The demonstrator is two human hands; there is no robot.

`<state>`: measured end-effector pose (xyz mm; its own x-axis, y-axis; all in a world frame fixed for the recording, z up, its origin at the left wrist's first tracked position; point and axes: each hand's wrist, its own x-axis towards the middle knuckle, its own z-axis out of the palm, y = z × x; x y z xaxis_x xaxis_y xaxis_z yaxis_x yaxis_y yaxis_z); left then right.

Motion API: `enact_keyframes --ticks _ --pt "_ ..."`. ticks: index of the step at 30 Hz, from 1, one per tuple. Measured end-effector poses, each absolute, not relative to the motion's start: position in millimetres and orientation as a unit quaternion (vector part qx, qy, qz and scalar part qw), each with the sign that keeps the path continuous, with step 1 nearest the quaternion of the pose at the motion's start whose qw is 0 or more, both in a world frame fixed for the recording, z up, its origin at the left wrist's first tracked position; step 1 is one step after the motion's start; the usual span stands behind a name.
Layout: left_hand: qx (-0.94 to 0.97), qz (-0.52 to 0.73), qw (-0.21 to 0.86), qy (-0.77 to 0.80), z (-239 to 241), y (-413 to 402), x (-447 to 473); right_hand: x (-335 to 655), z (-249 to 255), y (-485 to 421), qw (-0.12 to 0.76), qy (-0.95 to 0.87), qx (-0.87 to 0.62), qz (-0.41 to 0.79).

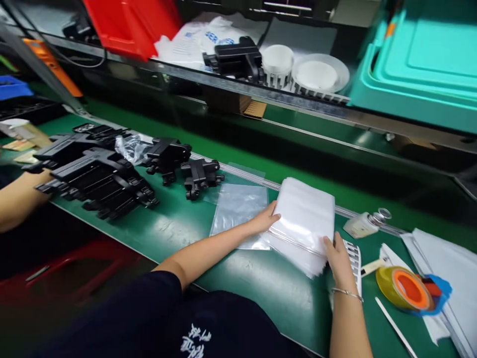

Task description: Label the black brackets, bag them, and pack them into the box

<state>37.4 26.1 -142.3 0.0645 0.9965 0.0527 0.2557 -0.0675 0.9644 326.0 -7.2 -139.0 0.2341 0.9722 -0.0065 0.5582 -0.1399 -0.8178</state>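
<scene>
A thick stack of clear plastic bags point(305, 211) is held between my two hands, tilted just above the green bench. My left hand point(264, 219) grips its left edge, thumb on top. On the right edge my right hand point(338, 256) closes with the thumb over the upper face; a bracelet circles that wrist. Flat on the bench beside my left hand lies a loose clear bag point(238, 211). A sheet with black marks point(353, 258) sits partly behind my right hand.
Black plastic assemblies point(97, 174) crowd the left, where another person's arm point(22, 199) reaches in. To the right are a pump bottle point(363, 223), tape roll point(408, 288) and white sheets point(447, 268). Overhead, a shelf carries a red bin point(130, 25), label rolls point(278, 59) and a teal crate point(421, 94).
</scene>
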Motion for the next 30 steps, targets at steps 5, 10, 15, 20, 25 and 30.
enact_keyframes --ticks 5,10,15,20,25,30 --pt "0.720 0.283 0.253 0.581 -130 12 -62 308 -96 -27 0.365 -0.609 -0.692 0.133" --pt "0.722 0.228 0.231 0.611 -145 -29 -70 229 -91 -23 0.341 -0.730 -0.558 0.200" --pt "0.709 0.227 0.219 0.630 -146 -72 -33 167 -105 -13 0.244 -0.843 -0.448 0.171" --pt "0.800 0.098 0.240 0.541 -138 -91 -35 196 -98 -11 0.164 -0.859 -0.475 0.098" --pt "0.784 0.160 0.261 0.541 -125 -93 -44 223 -100 -10 0.143 -0.860 -0.485 0.076" --pt "0.763 0.222 0.275 0.542 -117 -87 -76 223 -102 -4 0.184 -0.819 -0.542 0.042"
